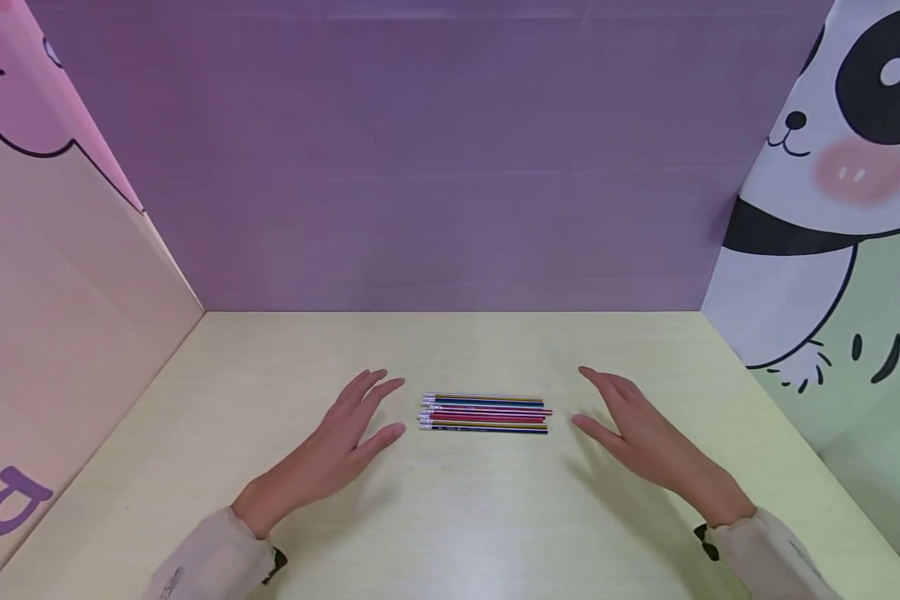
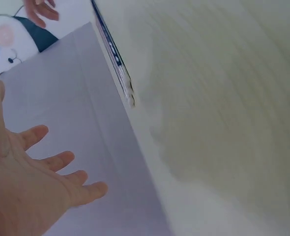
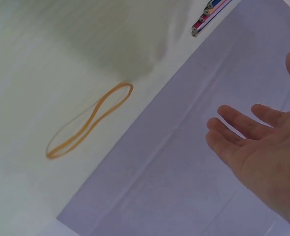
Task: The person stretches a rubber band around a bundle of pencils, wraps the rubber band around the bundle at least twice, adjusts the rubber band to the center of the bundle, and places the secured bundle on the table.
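Several striped pencils (image 1: 486,414) lie side by side in a bundle on the table, their silvery ends to the left and sharpened tips to the right. To their left my left hand (image 1: 337,437) hovers with fingers spread, touching nothing. On the other side my right hand (image 1: 641,433) is likewise raised, fingers extended and holding nothing. The right wrist view shows an orange rubber band (image 3: 91,123) on the table; in the head view it does not show. Pencil ends (image 2: 129,88) appear in the left wrist view, and pencil tips (image 3: 204,22) in the right wrist view.
The pale table (image 1: 487,517) meets a purple back panel (image 1: 450,167). A pink-beige side panel (image 1: 60,275) stands at the left, and a side panel with a panda print (image 1: 810,192) at the right. Dark bands show at both sleeve cuffs.
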The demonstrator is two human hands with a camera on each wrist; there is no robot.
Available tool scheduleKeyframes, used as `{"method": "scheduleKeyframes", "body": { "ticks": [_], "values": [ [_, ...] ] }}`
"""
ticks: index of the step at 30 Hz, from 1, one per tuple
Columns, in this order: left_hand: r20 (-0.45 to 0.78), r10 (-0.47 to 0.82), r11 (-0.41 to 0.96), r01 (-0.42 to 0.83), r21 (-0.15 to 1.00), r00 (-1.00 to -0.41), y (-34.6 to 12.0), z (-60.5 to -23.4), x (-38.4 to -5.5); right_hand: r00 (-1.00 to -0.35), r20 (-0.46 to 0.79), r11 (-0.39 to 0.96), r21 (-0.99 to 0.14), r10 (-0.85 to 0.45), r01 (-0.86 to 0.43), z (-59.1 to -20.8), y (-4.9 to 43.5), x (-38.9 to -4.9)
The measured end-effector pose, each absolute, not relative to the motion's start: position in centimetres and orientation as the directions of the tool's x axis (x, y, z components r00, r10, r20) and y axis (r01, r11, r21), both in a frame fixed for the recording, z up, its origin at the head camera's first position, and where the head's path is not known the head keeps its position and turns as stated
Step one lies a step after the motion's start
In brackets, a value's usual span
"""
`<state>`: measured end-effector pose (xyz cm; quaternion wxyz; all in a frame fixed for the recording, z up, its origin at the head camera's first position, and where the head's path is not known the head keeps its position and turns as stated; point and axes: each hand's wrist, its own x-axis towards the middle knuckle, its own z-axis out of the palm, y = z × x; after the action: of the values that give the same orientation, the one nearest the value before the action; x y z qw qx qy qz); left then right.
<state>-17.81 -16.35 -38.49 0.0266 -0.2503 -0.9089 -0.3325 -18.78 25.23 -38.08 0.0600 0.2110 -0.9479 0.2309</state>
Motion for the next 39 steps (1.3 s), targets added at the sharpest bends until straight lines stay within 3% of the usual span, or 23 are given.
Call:
{"method": "scheduleKeyframes", "body": {
  "ticks": [6,13,17,23,34,39],
  "values": [
    [0.113,0.446,0.398,0.31,0.864,-0.888,-16.1,-38.6,-19.1,-0.924,0.145,0.766,-0.522,-0.355,-0.376,-38.0,24.5,-19.6],
    [0.055,0.414,0.28,0.184,0.942,-0.909,-15.8,-38.8,-20.3,-0.914,0.167,0.721,-0.57,-0.37,-0.396,-38.7,23.9,-20.7],
    [0.032,0.386,0.133,0.09,0.987,-0.922,-15.4,-39.2,-21.0,-0.914,0.165,0.688,-0.611,-0.372,-0.391,-38.7,23.3,-21.1],
    [-0.005,0.353,-0.123,-0.052,0.991,-0.935,-14.5,-39.7,-21.8,-0.914,0.148,0.646,-0.664,-0.378,-0.375,-38.6,22.3,-21.5],
    [-0.061,0.199,-0.322,-0.124,0.939,-0.978,-12.8,-40.4,-23.5,-0.923,-0.03,0.5,-0.847,-0.383,-0.18,-38.3,21.5,-22.6],
    [-0.087,0.2,-0.355,-0.155,0.922,-0.976,-12.3,-40.8,-24.4,-0.925,-0.098,0.391,-0.919,-0.366,-0.057,-38.4,21.4,-23.1]
  ]
}}
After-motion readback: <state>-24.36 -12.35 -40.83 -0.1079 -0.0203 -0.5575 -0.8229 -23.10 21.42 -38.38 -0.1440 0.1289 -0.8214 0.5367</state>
